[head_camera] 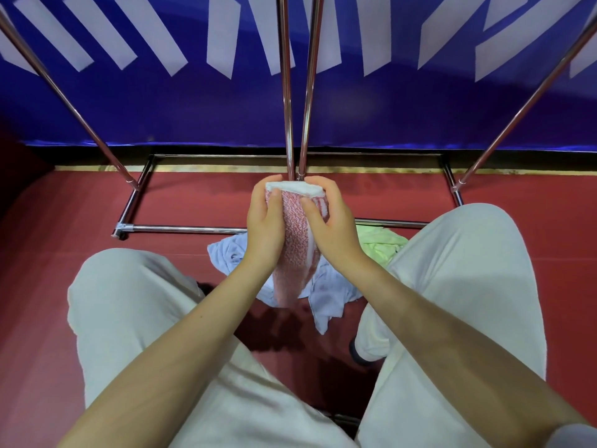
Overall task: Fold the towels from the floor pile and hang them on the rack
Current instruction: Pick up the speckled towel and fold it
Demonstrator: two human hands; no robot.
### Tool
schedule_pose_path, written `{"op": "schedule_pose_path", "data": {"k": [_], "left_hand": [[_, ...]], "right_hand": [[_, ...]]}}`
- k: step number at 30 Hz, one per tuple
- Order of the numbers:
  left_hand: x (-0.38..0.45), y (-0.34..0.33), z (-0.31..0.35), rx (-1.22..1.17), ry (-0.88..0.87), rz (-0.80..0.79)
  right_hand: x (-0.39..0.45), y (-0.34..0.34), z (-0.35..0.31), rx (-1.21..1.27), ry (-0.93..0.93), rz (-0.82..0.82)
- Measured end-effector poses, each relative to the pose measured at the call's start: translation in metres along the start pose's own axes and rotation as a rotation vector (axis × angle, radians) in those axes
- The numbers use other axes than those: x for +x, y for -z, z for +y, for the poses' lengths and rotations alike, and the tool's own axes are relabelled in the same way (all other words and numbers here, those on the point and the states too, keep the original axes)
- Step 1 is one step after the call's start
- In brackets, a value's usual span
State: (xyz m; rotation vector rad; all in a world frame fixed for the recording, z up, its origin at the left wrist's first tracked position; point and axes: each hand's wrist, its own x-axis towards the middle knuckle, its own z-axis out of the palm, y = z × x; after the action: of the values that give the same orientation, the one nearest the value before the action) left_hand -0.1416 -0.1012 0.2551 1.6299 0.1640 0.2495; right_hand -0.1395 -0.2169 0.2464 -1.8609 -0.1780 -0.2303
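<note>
Holding the red towel (295,240) with both hands, we grip it at its upper end, in front of the rack (288,124). Our left hand (263,226) is closed on the left edge, thumb on the near face and fingers wrapped behind. Our right hand (332,221) is closed on the right edge in the same manner. The white band at the top sits between the two hands, and the rest hangs down folded into a narrow strip. Below it, on the floor (58,227) between our knees, lie the blue towel (326,295) and, to its right, the green towel (379,242), just beside the rack's near base bar.
</note>
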Motion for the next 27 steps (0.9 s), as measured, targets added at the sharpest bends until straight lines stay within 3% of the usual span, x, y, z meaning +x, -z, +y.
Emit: {"op": "schedule_pose_path", "data": {"k": [6,9,13,16,21,27], "left_hand": [[0.016,0.009,0.008,-0.116,0.049,0.091],[0.032,0.019,0.009,-0.293,0.136,0.153],[0.046,0.028,0.007,-0.521,0.258,0.124],[0.051,0.031,0.011,-0.512,0.251,0.139],[0.068,0.045,0.012,-0.278,0.113,0.228],[0.088,0.057,-0.011,-0.435,0.173,0.346]], "right_hand": [[0.001,-0.005,0.01,0.211,-0.196,-0.123],[-0.002,-0.008,0.017,0.184,-0.227,-0.227],[-0.008,-0.017,0.028,0.152,-0.345,-0.341],[-0.009,-0.022,0.039,0.149,-0.414,-0.389],[-0.01,-0.024,0.04,0.215,-0.491,-0.421],[-0.008,-0.026,0.041,0.127,-0.461,-0.32]]}}
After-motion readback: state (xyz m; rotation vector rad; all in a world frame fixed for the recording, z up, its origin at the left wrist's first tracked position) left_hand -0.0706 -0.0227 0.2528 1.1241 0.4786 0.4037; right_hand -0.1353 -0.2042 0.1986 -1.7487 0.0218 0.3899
